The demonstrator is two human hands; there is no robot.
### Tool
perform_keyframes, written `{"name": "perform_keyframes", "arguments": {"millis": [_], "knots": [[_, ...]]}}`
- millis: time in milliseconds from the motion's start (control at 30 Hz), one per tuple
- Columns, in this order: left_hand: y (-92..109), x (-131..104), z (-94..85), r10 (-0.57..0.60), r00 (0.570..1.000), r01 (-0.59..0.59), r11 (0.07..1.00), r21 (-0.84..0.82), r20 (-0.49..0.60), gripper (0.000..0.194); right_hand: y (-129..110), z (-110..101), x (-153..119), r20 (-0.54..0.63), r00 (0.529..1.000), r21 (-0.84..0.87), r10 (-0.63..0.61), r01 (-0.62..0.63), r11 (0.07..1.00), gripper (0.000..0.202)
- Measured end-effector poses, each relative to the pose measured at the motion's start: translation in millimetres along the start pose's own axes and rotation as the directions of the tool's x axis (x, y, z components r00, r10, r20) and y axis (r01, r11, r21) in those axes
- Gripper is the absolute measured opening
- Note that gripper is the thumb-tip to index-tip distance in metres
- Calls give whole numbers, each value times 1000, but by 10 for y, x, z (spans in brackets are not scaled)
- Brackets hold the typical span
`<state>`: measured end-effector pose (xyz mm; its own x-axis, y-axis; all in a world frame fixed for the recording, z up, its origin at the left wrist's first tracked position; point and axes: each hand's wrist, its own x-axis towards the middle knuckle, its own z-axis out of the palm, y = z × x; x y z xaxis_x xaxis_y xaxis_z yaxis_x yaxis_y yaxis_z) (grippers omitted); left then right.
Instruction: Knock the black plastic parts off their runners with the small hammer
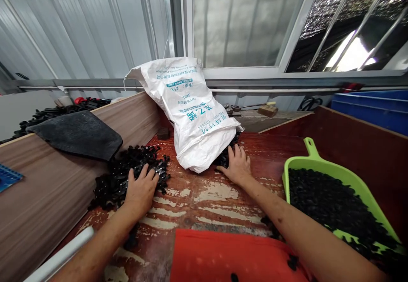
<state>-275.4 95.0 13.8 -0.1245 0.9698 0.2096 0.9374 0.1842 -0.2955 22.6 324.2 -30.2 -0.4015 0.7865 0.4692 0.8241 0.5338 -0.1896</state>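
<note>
My left hand (pixel 142 190) rests with its fingers spread on a heap of small black plastic parts (pixel 123 171). Beside the lower right end of a white woven sack (pixel 200 120), my right hand (pixel 237 163) lies with fingers apart. Its fingertips touch more black parts (pixel 223 158), which are partly hidden under the sack and the hand. The sack has blue-green print and leans from the back ledge down onto the worn red table (pixel 219 192).
On the right, a lime-green dustpan (pixel 310 148) holds many black pieces. A red sheet (pixel 236 256) lies at the near edge. Wooden boards (pixel 57 180) flank the left, with a dark flat piece (pixel 79 135) over them. A blue crate (pixel 372 109) stands back right.
</note>
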Motion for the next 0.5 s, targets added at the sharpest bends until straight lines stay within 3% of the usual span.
{"name": "perform_keyframes", "arguments": {"millis": [100,233,300,367,433,500], "knots": [[180,-32,-84,-30,999,28,999,-37,-42,54,61,152,280,43,997,80,59,-62,995,110],[533,-93,-317,11,994,-42,962,-271,-113,46,-34,275,465,61,994,179,86,-95,979,118],[765,-133,-417,95,992,-121,859,-497,-79,41,-99,263,434,63,992,195,112,-122,973,105],[985,-186,-471,171,985,-144,712,-687,-29,38,-149,217,369,69,987,190,142,-153,970,76],[1151,-236,-473,206,978,-102,606,-789,32,36,-179,158,305,85,982,174,170,-183,968,45],[1247,-261,-435,216,973,-56,559,-828,80,36,-186,95,242,118,975,159,186,-204,966,36]]}}
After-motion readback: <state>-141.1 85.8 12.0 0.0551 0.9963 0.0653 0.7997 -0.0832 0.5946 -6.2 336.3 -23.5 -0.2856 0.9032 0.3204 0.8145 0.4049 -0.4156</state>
